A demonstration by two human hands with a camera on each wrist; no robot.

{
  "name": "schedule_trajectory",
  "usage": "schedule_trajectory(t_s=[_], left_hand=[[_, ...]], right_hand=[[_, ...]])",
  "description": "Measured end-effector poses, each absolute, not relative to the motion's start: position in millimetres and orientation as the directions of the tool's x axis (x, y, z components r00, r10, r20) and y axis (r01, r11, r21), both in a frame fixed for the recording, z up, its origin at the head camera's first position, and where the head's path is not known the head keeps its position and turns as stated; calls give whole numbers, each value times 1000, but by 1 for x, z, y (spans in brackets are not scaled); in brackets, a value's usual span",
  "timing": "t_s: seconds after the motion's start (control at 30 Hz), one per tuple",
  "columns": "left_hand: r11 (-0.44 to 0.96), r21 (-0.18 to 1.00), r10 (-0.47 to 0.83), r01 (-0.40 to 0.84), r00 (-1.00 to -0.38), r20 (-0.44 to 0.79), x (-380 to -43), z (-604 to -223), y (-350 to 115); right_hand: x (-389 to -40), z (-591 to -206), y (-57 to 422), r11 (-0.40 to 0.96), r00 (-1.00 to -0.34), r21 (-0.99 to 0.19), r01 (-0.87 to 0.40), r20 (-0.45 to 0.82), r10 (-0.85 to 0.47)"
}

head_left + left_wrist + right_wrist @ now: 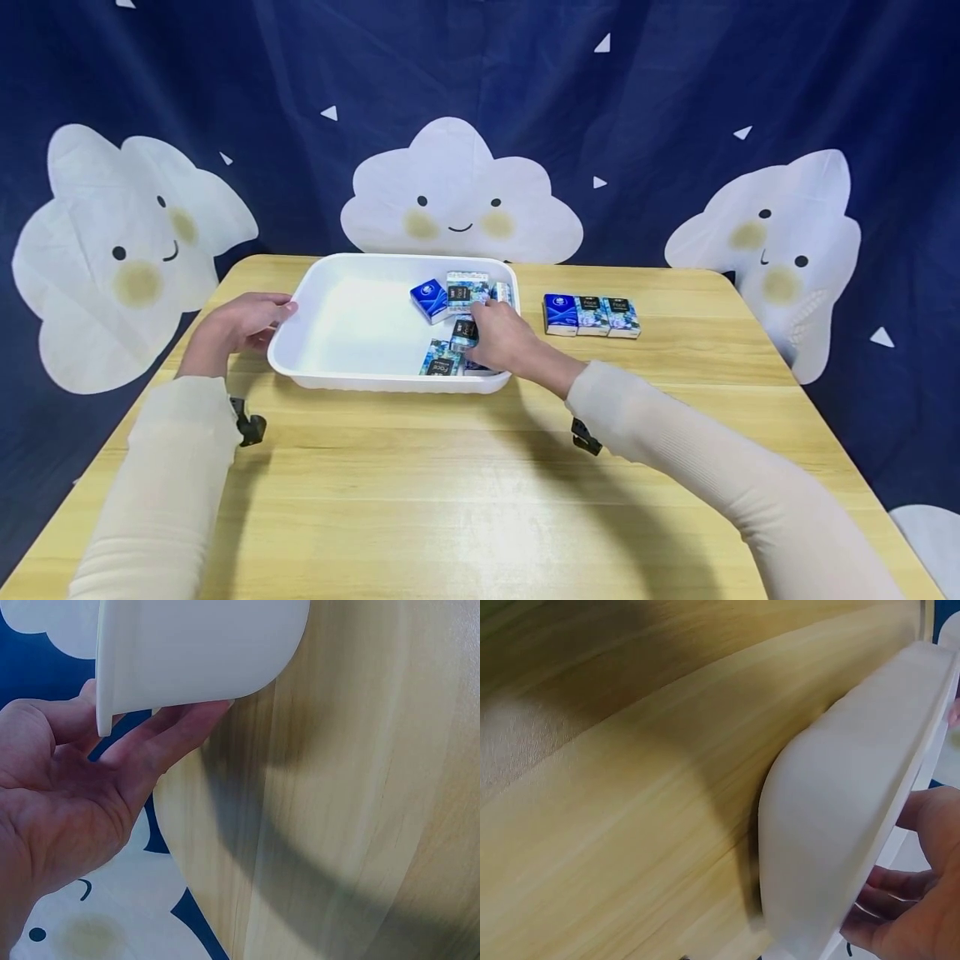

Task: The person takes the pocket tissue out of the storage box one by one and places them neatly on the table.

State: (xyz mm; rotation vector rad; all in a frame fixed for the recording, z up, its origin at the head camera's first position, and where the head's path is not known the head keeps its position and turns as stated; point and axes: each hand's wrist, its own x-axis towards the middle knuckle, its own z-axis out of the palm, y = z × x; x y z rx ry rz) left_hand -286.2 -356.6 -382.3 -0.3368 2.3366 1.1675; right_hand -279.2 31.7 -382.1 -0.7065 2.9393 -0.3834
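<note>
A white plastic tray (352,382) holds several small tissue packs at its right end, among them a blue pack (429,300) and floral packs marked Face (467,290). My left hand (251,318) grips the tray's left end, thumb at the rim and fingers under the side wall, as the left wrist view shows. Reaching over the right rim, my right hand (506,335) pinches a floral tissue pack (462,335) between thumb and fingers. In the right wrist view its fingertips (864,930) dip partly behind the tray wall.
Right of the tray, a row of three tissue packs (592,316), one blue and two floral, lies on the wooden table (420,492). A dark blue curtain (637,100) with cloud faces hangs behind the table's far edge.
</note>
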Motion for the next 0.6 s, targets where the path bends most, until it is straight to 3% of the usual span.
schedule_trajectory(t_s=[0.6], left_hand=[[600, 670, -1, -437, -838, -545, -287, -383, -357]], right_hand=[[-272, -369, 35, 815, -866, -365, -450, -45, -498]])
